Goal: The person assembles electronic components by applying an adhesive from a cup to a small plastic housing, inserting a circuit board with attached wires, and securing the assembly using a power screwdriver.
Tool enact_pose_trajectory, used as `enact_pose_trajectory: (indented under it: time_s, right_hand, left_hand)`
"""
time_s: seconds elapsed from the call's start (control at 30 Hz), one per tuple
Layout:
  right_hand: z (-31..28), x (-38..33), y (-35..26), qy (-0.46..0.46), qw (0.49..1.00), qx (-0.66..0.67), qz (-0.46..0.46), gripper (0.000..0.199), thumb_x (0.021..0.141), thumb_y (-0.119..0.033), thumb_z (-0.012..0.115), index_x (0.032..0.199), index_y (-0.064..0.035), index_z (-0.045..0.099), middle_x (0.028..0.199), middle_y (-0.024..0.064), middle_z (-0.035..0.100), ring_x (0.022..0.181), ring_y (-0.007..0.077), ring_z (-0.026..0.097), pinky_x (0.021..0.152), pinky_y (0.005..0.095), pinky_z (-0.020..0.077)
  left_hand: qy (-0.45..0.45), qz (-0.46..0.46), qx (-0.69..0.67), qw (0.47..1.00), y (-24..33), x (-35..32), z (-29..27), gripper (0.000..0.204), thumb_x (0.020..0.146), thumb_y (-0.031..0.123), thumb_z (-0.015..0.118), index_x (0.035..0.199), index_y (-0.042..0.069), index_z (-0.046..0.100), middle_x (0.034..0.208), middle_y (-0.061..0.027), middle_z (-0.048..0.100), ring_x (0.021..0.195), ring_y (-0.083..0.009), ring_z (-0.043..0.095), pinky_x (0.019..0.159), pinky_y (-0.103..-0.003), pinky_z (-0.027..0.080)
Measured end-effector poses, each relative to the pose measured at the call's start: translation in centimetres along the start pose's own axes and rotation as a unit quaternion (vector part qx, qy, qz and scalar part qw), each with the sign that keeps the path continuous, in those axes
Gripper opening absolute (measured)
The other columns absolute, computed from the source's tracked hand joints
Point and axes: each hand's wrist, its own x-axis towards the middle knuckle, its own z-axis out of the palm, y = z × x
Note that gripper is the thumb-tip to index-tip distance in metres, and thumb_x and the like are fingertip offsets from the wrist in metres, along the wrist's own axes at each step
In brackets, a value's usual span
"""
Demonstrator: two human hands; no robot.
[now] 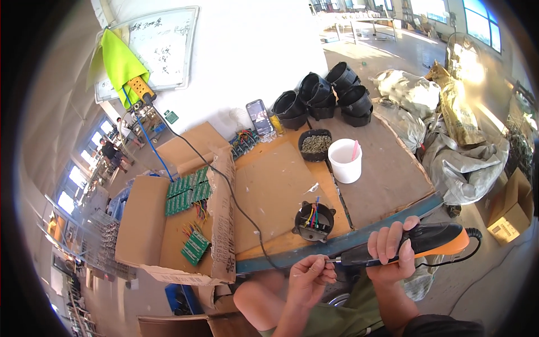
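Observation:
My right hand [391, 251] is wrapped round a black and orange electric screwdriver [435, 238], held level in front of the table's near edge with its bit pointing left. At the tip of that bit, the thumb and fingers of my left hand [310, 276] are pinched together. Whatever sits between them is too small and hidden to make out. Just beyond the hands, a round black housing [314, 221] rests on the table, with a few coloured wires standing up inside it.
Left of the work spot, an open cardboard box [222, 224] holds green circuit boards [195, 247]. Farther back are a black tub of screws [315, 145], a white bucket [345, 162], stacked black housings [317, 90] and a phone [259, 117]. A black cable [224, 177] crosses the cardboard.

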Motion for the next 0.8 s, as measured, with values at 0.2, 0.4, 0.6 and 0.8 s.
enact_pose_trajectory:
  time_s: [0.2, 0.4, 0.6, 0.8]
  right_hand:
    - [0.5, 0.1, 0.1, -0.032, 0.999, 0.005, -0.023, 0.032, 0.095, -0.024, 0.066, 0.113, -0.0135, 0.042, 0.070, 0.0002, 0.049, 0.057, 0.0126, 0.048, 0.057, 0.0294, 0.0428]
    - [1.0, 0.8, 1.0, -0.091, 0.989, -0.018, -0.119, 0.025, 0.101, -0.025, 0.057, 0.114, -0.0117, 0.041, 0.072, -0.0024, 0.051, 0.056, 0.0064, 0.049, 0.056, 0.0229, 0.0428]
    - [1.0, 0.6, 1.2, -0.002, 0.992, 0.003, -0.128, 0.030, 0.099, -0.030, 0.061, 0.112, -0.0126, 0.040, 0.071, -0.0017, 0.050, 0.056, 0.0095, 0.048, 0.057, 0.0276, 0.0434]
    - [1.0, 3.3, 2.7, 0.041, 0.989, 0.029, -0.138, 0.022, 0.102, -0.027, 0.053, 0.114, -0.0107, 0.044, 0.071, -0.0038, 0.047, 0.056, 0.0064, 0.045, 0.057, 0.0253, 0.0395]
  left_hand:
    - [0.002, -0.013, -0.023, 1.000, 0.7, 0.1, 0.8, 0.017, 0.100, 0.017, 0.061, 0.096, 0.001, 0.067, 0.073, -0.0091, 0.064, 0.053, -0.0169, 0.056, 0.049, -0.028, 0.044]
    - [0.034, 0.051, 0.020, 0.998, 1.7, 0.7, 3.2, 0.019, 0.099, 0.016, 0.062, 0.088, 0.001, 0.066, 0.057, 0.0012, 0.044, 0.047, -0.0083, 0.032, 0.047, -0.025, 0.027]
    - [0.053, 0.063, 0.065, 0.994, 3.2, 0.9, 4.9, 0.017, 0.098, 0.012, 0.062, 0.089, -0.002, 0.067, 0.055, 0.0049, 0.037, 0.048, -0.0061, 0.026, 0.048, -0.024, 0.024]
    - [-0.015, 0.077, 0.111, 0.991, 5.6, 3.0, 4.4, 0.029, 0.097, 0.023, 0.065, 0.113, -0.002, 0.063, 0.065, 0.0046, 0.041, 0.054, -0.0059, 0.032, 0.049, -0.024, 0.026]
